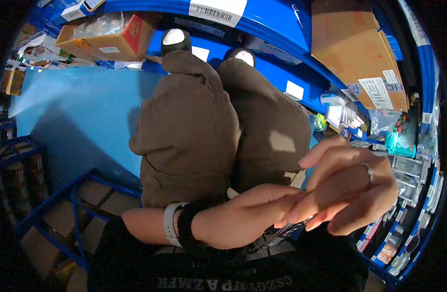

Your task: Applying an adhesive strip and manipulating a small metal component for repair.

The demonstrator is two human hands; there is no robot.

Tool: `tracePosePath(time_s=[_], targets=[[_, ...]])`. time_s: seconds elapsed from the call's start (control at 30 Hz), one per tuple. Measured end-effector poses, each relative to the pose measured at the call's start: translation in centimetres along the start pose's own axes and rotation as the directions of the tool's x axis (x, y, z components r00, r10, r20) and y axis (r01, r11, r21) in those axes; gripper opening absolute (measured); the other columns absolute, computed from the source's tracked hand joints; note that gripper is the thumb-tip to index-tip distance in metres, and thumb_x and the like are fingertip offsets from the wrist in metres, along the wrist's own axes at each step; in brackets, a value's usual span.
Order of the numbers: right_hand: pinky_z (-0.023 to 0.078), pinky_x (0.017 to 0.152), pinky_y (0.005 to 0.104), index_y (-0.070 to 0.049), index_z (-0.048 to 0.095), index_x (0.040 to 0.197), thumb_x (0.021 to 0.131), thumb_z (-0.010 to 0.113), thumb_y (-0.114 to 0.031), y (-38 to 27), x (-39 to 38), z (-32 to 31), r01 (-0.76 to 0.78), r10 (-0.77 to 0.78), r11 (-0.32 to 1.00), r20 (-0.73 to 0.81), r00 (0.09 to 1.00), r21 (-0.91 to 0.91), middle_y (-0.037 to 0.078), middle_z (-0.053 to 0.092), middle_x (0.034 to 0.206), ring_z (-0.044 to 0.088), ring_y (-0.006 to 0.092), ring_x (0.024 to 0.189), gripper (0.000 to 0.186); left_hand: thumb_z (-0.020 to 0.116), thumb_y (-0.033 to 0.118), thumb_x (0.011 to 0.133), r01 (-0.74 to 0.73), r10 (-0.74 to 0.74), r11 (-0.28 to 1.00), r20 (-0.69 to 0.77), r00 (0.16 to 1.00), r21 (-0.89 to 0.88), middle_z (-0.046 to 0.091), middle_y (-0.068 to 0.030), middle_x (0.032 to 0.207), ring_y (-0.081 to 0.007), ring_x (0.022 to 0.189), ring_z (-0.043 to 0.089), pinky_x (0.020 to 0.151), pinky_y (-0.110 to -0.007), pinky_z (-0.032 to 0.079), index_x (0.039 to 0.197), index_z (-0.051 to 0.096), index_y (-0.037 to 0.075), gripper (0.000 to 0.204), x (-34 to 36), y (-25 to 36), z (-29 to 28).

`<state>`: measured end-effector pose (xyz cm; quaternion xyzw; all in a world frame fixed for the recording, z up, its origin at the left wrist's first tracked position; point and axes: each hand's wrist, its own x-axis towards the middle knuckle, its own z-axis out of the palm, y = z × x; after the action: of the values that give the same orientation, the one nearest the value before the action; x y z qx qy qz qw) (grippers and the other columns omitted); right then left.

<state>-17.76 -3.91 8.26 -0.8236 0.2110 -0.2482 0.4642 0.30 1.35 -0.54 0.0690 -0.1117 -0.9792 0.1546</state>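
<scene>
My left hand (248, 216), with a pale watch (172, 224) and a black band on its wrist, reaches across my front at waist height. Its fingers are partly hidden beneath my right hand (350, 187), which has a ring on one finger and is curled over them. A dark, shiny object (286, 233) shows just below both hands, too covered to name. Beyond them are my legs in brown trousers (184, 126) and my dark shoes (177, 46) against a blue shelf edge.
Blue shelving (267, 22) runs ahead and along the right, holding an open cardboard box (107, 48), a large carton (350, 48) and several small packages (398, 141). A pale blue floor (72, 102) lies left, with a blue frame holding brown cartons (63, 219) at lower left.
</scene>
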Motion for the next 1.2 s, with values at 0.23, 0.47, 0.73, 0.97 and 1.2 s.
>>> tracePosePath(time_s=[0.23,0.47,0.73,0.97,1.2], targets=[[0.044,0.076,0.0414,-0.013,0.058,0.085,0.076,0.066,-0.007,0.5,-0.4,0.0,0.063,-0.062,0.998,-0.014,0.998,0.032,0.012,0.067,0.084,0.057,0.0165,0.065,0.014,0.037,0.025,0.095,-0.029,0.029,1.0,0.011,1.0,-0.011,0.037,0.0046,0.071,-0.0058,0.066,0.033,0.062,-0.021,0.031,0.09,0.05,0.002,0.027,0.4,0.4,0.1],[0.043,0.081,0.0398,-0.013,0.054,0.079,0.073,0.069,-0.004,0.2,-0.5,0.2,0.037,-0.039,0.998,-0.027,0.999,-0.05,0.01,0.067,0.082,0.056,0.0145,0.062,0.019,0.036,0.025,0.095,0.017,-0.016,0.999,0.017,1.0,-0.027,0.038,0.0047,0.072,-0.005,0.066,0.034,0.062,-0.02,0.03,0.094,0.051,0.002,0.027,0.4,0.5,0.3],[0.041,0.081,0.0402,-0.015,0.051,0.076,0.077,0.067,-0.012,0.6,-0.7,0.1,0.04,-0.042,0.997,-0.03,0.999,-0.073,0.01,0.067,0.08,0.053,0.0147,0.058,0.016,0.033,0.024,0.096,-0.016,0.015,1.0,-0.093,0.996,-0.012,0.038,0.0036,0.072,-0.0061,0.067,0.034,0.063,-0.02,0.03,0.092,0.049,0.002,0.028,0.4,-0.1,0.4],[0.044,0.057,0.0313,-0.017,0.039,0.072,0.077,0.067,-0.013,0.9,-4.2,-0.4,0.077,-0.032,0.996,-0.665,0.746,0.039,0.005,0.057,0.074,0.049,0.0151,0.06,0.028,0.029,0.031,0.095,-0.067,0.068,0.998,0.146,0.987,-0.015,0.033,0.0007,0.065,-0.013,0.062,0.029,0.061,-0.025,0.027,0.064,0.035,0.009,0.039,1.2,1.1,0.3],[0.049,0.041,0.021,-0.012,0.036,0.08,0.084,0.055,-0.006,2.1,-4.9,0.7,0.336,0.125,0.843,-0.76,0.637,0.421,0.01,0.045,0.081,0.046,0.0135,0.057,0.02,0.033,0.033,0.094,-0.063,0.082,0.991,0.166,0.983,-0.12,0.033,0.0007,0.065,-0.0131,0.062,0.031,0.061,-0.026,0.026,0.064,0.035,0.01,0.038,1.3,1.4,0.4]])
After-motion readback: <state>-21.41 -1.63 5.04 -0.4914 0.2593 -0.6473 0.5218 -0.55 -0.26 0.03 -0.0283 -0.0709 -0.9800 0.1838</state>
